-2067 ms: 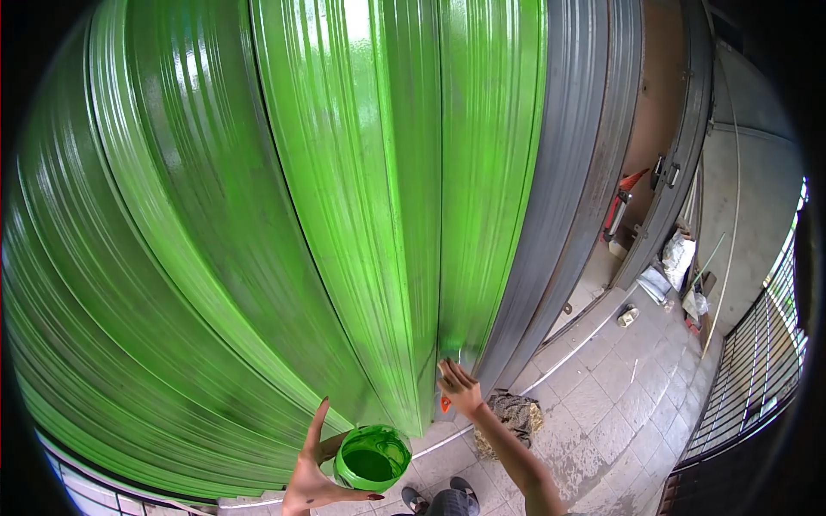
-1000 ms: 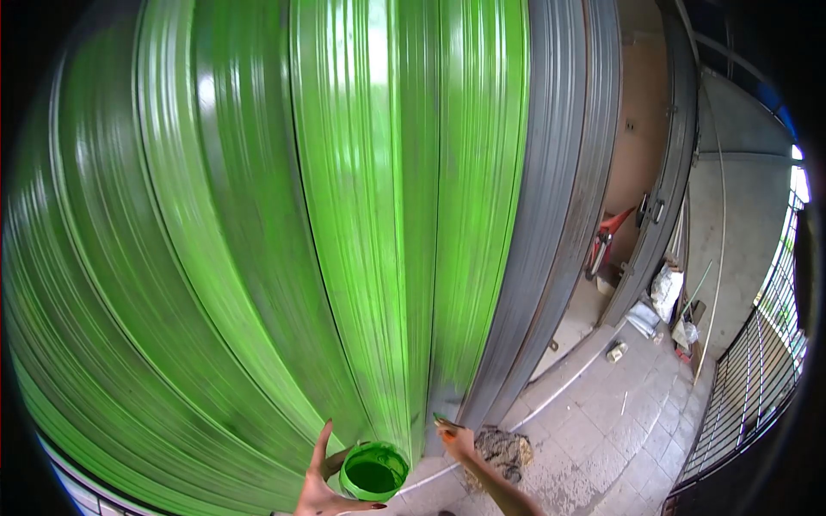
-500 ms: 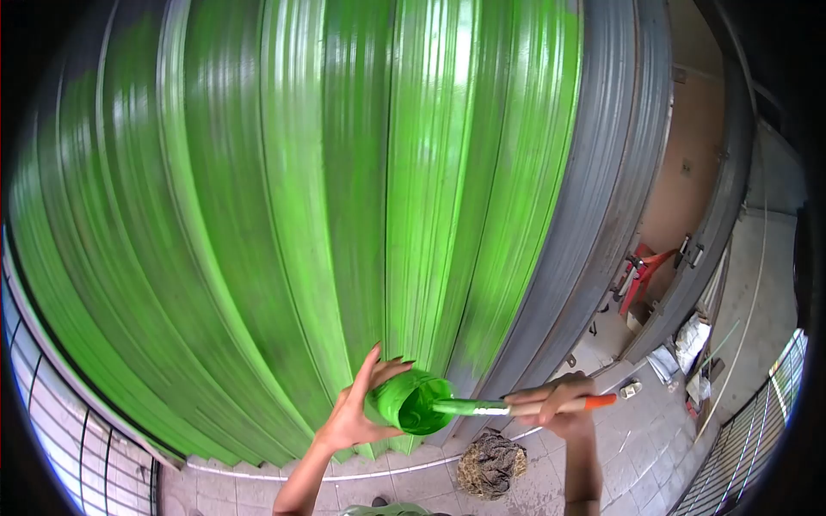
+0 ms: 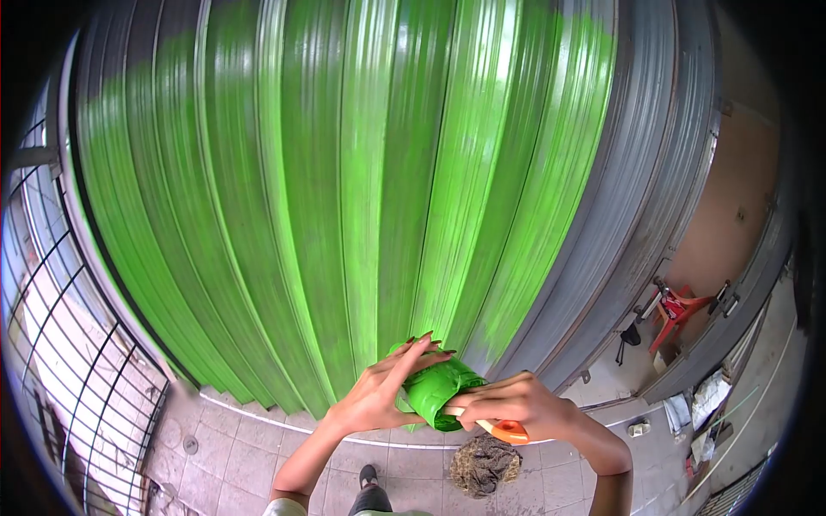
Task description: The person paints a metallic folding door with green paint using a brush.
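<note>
In the head view, my left hand (image 4: pixel 375 394) is wrapped around a paint pot (image 4: pixel 440 385) covered in wet green paint. The pot is tipped, its mouth facing down and to the right. A paintbrush (image 4: pixel 509 432) with an orange handle end is gripped in my right hand (image 4: pixel 527 404). Its bristles are hidden inside the pot's mouth. Just beyond both hands stands a ribbed metal folding gate (image 4: pixel 370 198), streaked green over most of its width, with dark patches at the top left.
Unpainted grey panels (image 4: pixel 619 206) run along the gate's right side. A crumpled cloth (image 4: pixel 484 464) lies on the tiled floor (image 4: pixel 413 473) near my shoe (image 4: pixel 369 475). Through the doorway is a red-orange stand (image 4: pixel 677 311). Black metal bars (image 4: pixel 86 318) rise at left.
The pot has tilted further over, and the brush has gone deeper into it with my right hand closer. The view has shifted, showing more bars at left.
</note>
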A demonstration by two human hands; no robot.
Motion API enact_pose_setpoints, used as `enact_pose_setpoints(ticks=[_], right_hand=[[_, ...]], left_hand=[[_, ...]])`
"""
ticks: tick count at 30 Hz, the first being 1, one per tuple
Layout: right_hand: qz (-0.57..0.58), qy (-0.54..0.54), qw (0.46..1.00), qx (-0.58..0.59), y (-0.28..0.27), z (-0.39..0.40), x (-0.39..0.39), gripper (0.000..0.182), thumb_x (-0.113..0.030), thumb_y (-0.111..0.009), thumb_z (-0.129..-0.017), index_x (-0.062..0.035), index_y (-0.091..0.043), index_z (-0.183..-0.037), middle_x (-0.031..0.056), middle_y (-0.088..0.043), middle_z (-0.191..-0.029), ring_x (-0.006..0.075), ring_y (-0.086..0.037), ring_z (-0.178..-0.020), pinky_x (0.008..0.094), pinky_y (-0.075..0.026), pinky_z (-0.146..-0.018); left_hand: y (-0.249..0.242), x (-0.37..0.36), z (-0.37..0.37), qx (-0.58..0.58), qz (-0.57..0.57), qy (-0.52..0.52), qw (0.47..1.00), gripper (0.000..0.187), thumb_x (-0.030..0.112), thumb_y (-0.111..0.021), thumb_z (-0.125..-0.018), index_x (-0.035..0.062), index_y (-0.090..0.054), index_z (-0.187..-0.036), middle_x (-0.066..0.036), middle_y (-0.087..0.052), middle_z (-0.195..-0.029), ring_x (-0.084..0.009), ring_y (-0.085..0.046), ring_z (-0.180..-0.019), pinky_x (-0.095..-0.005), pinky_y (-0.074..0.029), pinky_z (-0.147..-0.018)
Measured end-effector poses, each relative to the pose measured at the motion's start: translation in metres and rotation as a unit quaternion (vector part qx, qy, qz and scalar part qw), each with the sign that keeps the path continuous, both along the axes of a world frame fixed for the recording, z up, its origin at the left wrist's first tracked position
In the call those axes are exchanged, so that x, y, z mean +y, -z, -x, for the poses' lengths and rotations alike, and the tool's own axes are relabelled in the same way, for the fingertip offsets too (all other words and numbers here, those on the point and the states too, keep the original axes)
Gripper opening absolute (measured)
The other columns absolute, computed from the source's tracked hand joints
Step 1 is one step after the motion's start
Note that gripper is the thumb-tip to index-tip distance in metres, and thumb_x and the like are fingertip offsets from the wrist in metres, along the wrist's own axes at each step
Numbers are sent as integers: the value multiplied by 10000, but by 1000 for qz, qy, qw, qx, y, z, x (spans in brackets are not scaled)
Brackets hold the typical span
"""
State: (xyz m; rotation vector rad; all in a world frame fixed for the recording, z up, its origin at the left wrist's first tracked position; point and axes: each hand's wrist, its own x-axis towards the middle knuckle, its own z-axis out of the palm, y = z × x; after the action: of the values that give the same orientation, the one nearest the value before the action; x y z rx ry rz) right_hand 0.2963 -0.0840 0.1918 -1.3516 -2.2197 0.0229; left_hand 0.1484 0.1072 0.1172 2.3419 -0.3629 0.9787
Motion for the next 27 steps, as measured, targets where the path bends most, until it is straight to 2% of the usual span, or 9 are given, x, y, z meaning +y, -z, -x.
enact_pose_setpoints(ticks=[2, 3, 12, 13, 16, 17, 21, 25, 27], right_hand=[[15, -20, 1000, -9, 2, 2, 0, 196, -3, -652, -712, -102, -594, -872, -23, -663, -852, 173, -633, -632, 306, -513, -528], [32, -24, 999, -7, 2, 5, -1, 173, -1, -642, -718, -104, -591, -847, -19, -616, -746, 174, -599, -586, 309, -486, -501], [40, -50, 997, 39, 21, 20, 3, 140, -7, -643, -741, -108, -601, -828, -2, -596, -666, 185, -583, -545, 305, -467, -484], [44, -47, 996, 69, 17, 19, 2, 128, 12, -655, -780, -94, -607, -832, 23, -667, -725, 182, -649, -607, 284, -524, -533], [-54, 4, 974, 220, 20, 22, 0, 132, 34, -671, -806, -83, -611, -820, 73, -721, -843, 176, -706, -720, 268, -574, -620], [-8, 32, 964, 263, 25, 16, -4, 137, 44, -687, -816, -56, -596, -842, 146, -713, -986, 204, -708, -869, 290, -588, -736], [23, 51, 784, 619, 75, 4, 10, 195, 51, -704, -809, -31, -543, -882, 183, -671, -1062, 243, -682, -923, 339, -581, -781], [72, 84, 594, 797, 103, 0, 21, 190, 66, -670, -826, -68, -555, -898, 69, -645, -869, 225, -678, -873, 357, -599, -750], [70, 89, 549, 828, 123, -7, 28, 179, 67, -649, -839, -70, -559, -911, 71, -647, -876, 225, -679, -873, 364, -601, -749]], left_hand=[[0, -11, 10, 1, -2, -19, 1000, 1139, 182, -861, -618, 44, -136, -1486, -130, -540, -1345, -369, -504, -1240, -512, -365, -1091], [0, -15, 15, 4, -4, -29, 1000, 1139, 189, -861, -620, 47, -135, -1487, -130, -539, -1347, -370, -503, -1240, -513, -365, -1091], [4, -34, 46, 46, 14, -88, 995, 1152, 221, -859, -631, 46, -113, -1491, -161, -538, -1338, -401, -510, -1222, -475, -409, -1060], [3, -36, 50, 58, 24, -102, 993, 1164, 225, -862, -628, 48, -104, -1494, -160, -541, -1335, -401, -511, -1221, -466, -417, -1053], [6, -32, 56, 75, 67, -133, 986, 1209, 242, -871, -618, 62, -68, -1503, -158, -549, -1329, -393, -513, -1221, -446, -437, -1036], [8, -31, 57, 81, 85, -140, 983, 1225, 249, -874, -614, 68, -54, -1507, -157, -552, -1327, -389, -513, -1221, -440, -443, -1031], [13, -24, 52, 129, 145, -165, 967, 1269, 255, -882, -594, 120, -21, -1517, -150, -557, -1326, -380, -541, -1192, -436, -445, -1028], [22, -10, 43, 178, 182, -155, 955, 1296, 265, -888, -570, 151, -14, -1521, -149, -561, -1323, -386, -567, -1156, -434, -439, -1034], [31, 4, 33, 201, 188, -130, 953, 1313, 294, -897, -554, 150, -20, -1520, -156, -567, -1314, -387, -572, -1151, -431, -442, -1032]])
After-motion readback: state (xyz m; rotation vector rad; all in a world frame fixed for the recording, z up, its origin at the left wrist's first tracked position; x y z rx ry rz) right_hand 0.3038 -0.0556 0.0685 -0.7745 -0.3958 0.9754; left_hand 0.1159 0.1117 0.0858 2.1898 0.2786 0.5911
